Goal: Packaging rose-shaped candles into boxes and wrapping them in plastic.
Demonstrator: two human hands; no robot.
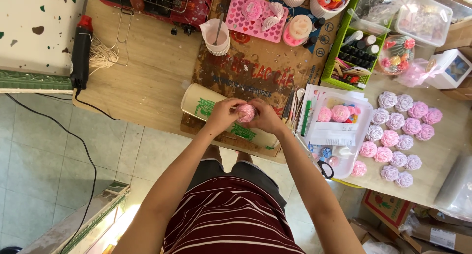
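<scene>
Pink and purple flower shapes (400, 136) lie in rows on the table (147, 77) at the right. Beside them a clear plastic box (364, 121) holds more pink flower pieces, some blue bits and a folded paper. A green basket (334, 62) further back holds small bottles, and a white cup (216, 37) has a stick standing in it. A pink heart mould (253, 18) carries a couple of cast pieces. Over the table's near edge, the left hand (221, 114) and right hand (268, 117) are both closed around one pink flower (246, 113), pinched between their fingertips above a pale roll with green print (221, 119).
</scene>
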